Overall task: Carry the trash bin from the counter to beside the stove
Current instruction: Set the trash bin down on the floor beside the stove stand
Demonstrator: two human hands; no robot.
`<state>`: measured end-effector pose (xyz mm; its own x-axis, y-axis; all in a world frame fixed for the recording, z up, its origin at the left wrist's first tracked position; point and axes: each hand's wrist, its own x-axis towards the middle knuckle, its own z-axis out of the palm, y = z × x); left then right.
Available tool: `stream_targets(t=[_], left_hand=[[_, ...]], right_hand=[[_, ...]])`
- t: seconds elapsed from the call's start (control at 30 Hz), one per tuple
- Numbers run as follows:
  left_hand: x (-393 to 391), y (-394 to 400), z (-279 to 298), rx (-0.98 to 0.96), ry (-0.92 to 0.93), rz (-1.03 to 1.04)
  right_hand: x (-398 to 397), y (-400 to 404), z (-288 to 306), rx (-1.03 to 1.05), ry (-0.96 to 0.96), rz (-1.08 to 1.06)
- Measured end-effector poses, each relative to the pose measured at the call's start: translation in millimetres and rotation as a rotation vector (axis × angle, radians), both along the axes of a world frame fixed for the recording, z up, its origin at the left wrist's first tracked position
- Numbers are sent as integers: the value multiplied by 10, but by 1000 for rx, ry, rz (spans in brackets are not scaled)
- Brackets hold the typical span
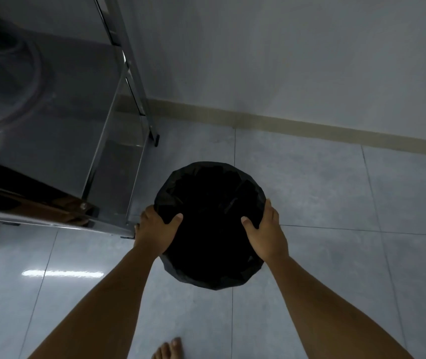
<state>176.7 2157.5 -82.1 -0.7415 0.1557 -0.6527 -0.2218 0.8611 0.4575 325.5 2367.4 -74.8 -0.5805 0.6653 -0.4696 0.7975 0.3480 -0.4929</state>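
Note:
The trash bin [210,198] is round and lined with a black bag, seen from above over the tiled floor, just right of a steel table's leg. My left hand [154,228] grips its left rim, thumb over the edge. My right hand [266,231] grips the right rim the same way. Whether the bin rests on the floor or hangs just above it, I cannot tell. The inside of the bin is too dark to see.
A stainless-steel table [51,104] with a lower shelf fills the left side; its front corner [129,233] is close to my left hand. A white wall with a beige skirting [297,123] runs behind. My bare foot [167,349] shows at the bottom edge.

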Motion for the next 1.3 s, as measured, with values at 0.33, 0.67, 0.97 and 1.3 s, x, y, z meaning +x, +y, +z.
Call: stream_targets(t=[0.33,0.67,0.97,1.3], left_hand=[[157,-107,35,-18,287,-185],[367,-104,-327,39,501,-203],[-54,187,-370,24,512,-213],[-609,683,-382,63,538,-209]], right_hand=[[83,-189,-91,229,56,32],[157,-387,-467,332,144,-80],[-250,-94,-517,357,141,-85],[-782,406,-499,349,155,-88]])
